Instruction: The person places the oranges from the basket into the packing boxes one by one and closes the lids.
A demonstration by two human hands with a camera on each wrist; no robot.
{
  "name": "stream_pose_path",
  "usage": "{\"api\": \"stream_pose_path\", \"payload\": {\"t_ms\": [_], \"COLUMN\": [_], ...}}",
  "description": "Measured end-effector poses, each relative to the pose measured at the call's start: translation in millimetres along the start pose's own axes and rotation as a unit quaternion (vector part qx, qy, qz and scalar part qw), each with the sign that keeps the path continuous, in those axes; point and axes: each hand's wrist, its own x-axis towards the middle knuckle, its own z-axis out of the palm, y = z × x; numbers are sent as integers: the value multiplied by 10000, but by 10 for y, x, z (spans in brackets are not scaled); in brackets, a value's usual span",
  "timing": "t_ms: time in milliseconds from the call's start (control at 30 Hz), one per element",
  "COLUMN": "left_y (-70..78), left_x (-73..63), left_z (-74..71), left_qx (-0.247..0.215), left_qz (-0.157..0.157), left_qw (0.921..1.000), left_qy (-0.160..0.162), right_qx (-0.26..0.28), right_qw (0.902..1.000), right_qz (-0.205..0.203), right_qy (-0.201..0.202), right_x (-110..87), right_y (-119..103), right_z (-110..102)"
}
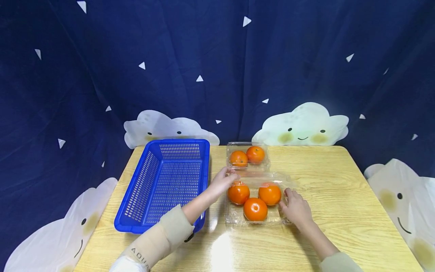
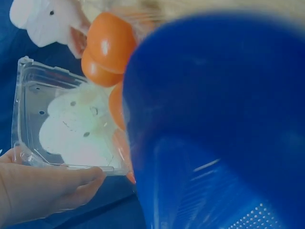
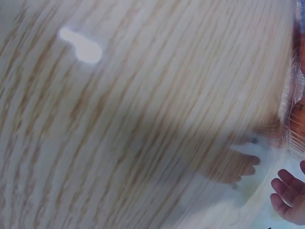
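A clear plastic clamshell (image 1: 234, 219) lies on the table with its lid raised and three orange fruits (image 1: 255, 209) in its base. My left hand (image 1: 223, 183) pinches the left corner of the lid (image 2: 71, 167) between thumb and fingers; the left wrist view shows the lid standing up. At the base's right side is my right hand (image 1: 296, 207), fingers slightly bent and apart, fingertips right at the plastic wall. In the right wrist view that hand (image 3: 290, 195) shows only at the lower right edge.
A blue perforated basket (image 1: 162, 141) stands left of the clamshell, under my left forearm. Behind the clamshell is another clear container (image 1: 231, 145) with two orange fruits (image 1: 255, 155). A dark blue curtain (image 1: 217, 49) hangs behind the wooden table (image 1: 333, 189).
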Motion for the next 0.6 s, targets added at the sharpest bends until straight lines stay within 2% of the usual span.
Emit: {"api": "stream_pose_path", "payload": {"t_ms": [133,233,367,600], "left_y": [-46,-86,-140,-262], "left_x": [-54,-94,-152,-202], "left_z": [21,45,89,172], "left_qx": [-19,182,350,442], "left_qz": [-76,-39,37,258], "left_qw": [9998,9997,9993,9984], "left_qy": [-164,-161,-77,221], "right_qx": [217,373,607,1422], "right_qw": [9997,9992,9981,9893], "right_qz": [14,11,-94,96], "right_qy": [-118,-108,-18,-296], "right_x": [-12,-19,-26,-56], "right_y": [-3,3,20,38], "right_z": [-20,-25,-27,-19]}}
